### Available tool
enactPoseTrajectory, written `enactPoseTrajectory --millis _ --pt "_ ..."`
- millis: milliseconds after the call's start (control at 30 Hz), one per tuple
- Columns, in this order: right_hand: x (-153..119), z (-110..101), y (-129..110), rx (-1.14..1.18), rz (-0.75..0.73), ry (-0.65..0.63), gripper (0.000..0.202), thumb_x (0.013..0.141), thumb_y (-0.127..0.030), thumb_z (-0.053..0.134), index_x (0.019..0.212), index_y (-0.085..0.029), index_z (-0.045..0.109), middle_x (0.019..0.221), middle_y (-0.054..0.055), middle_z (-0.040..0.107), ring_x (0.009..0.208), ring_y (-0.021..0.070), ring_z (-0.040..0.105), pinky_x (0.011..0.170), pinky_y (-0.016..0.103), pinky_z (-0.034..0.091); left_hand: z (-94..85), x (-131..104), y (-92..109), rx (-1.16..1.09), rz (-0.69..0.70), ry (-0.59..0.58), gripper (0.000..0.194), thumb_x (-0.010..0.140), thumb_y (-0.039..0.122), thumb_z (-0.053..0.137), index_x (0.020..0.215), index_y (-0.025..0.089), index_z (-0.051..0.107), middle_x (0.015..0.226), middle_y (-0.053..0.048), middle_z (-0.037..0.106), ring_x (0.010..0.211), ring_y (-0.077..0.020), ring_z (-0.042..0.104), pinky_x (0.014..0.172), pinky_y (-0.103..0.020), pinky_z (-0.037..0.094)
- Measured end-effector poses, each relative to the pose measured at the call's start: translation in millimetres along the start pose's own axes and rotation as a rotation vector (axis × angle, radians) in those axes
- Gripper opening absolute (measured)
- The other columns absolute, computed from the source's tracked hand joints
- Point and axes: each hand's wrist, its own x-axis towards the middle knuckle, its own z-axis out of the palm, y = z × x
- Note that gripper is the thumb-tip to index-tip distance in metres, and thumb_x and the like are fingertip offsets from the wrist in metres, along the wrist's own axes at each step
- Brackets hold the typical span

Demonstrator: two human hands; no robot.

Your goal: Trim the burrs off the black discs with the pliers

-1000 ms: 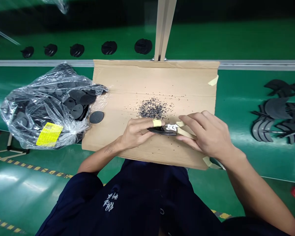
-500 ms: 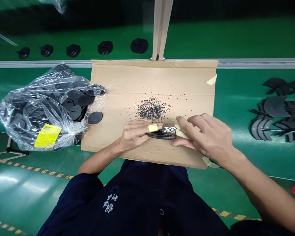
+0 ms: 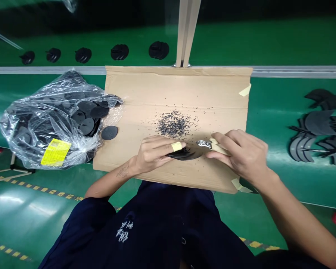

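Note:
Over the front of the cardboard sheet (image 3: 145,86), my left hand (image 3: 154,151) pinches a black disc piece (image 3: 186,154), seen nearly edge-on; yellow tape wraps one finger. To its right, my right hand (image 3: 238,153) holds small cutters (image 3: 205,143) with pale wrapped handles, their metal jaws pointing left and apart from the piece. Many tiny black bits (image 3: 173,125) are scattered on the cardboard beyond both hands. A single black disc (image 3: 109,132) lies flat near the cardboard's left edge.
At the left, a clear plastic bag (image 3: 39,123) with a yellow label holds many black discs. Stacked black parts (image 3: 313,144) sit on the green surface at the right. Several dark pieces (image 3: 119,52) line the back beyond a metal rail, and a post (image 3: 187,33) rises behind the cardboard.
My right hand has drawn the cutters away to the right, off the black disc piece. My left hand keeps its hold, with the piece tilted slightly differently.

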Motion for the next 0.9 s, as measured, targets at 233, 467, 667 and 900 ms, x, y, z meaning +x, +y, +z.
enactPoseTrajectory --millis 233,467,667,900 --pt "12.7 -8.7 1.7 -0.043 -0.047 -0.240 0.051 0.102 -0.060 0.041 0.109 -0.017 0.067 0.082 0.009 0.065 0.072 0.0206 0.051 0.064 0.034 0.033 -3.5 1.7 -0.1 0.148 -0.011 -0.169 0.024 0.102 0.034 0.057 0.116 0.017 0.067 0.096 -0.007 0.078 0.083 -0.0142 0.073 0.071 -0.027 0.059" --pt "22.0 -12.8 8.7 -0.002 -0.098 -0.216 0.055 0.102 -0.063 0.040 0.110 -0.016 0.067 0.087 0.009 0.067 0.074 0.0211 0.052 0.067 0.033 0.035 -2.5 8.7 -0.3 0.290 0.008 -0.341 0.020 0.102 0.023 0.052 0.118 0.019 0.063 0.100 -0.006 0.072 0.085 -0.0159 0.068 0.073 -0.028 0.057" --pt "-17.9 8.2 17.9 0.113 0.097 -0.143 0.039 0.105 -0.047 0.043 0.107 -0.015 0.065 0.097 0.012 0.070 0.081 0.0225 0.060 0.072 0.035 0.045 -5.4 26.8 -26.5 0.086 -0.308 -0.317 0.040 0.108 0.043 0.035 0.103 0.016 0.064 0.089 -0.007 0.067 0.081 -0.0165 0.064 0.073 -0.029 0.055" --pt "-54.2 31.5 4.7 0.068 0.193 -0.171 0.030 0.100 -0.039 0.055 0.118 -0.018 0.066 0.113 0.016 0.069 0.112 0.0329 0.059 0.092 0.049 0.048 -29.4 116.5 -161.6 0.272 -0.568 0.144 0.061 0.103 0.065 0.029 0.099 0.015 0.064 0.104 -0.012 0.071 0.106 -0.0248 0.065 0.099 -0.041 0.052"
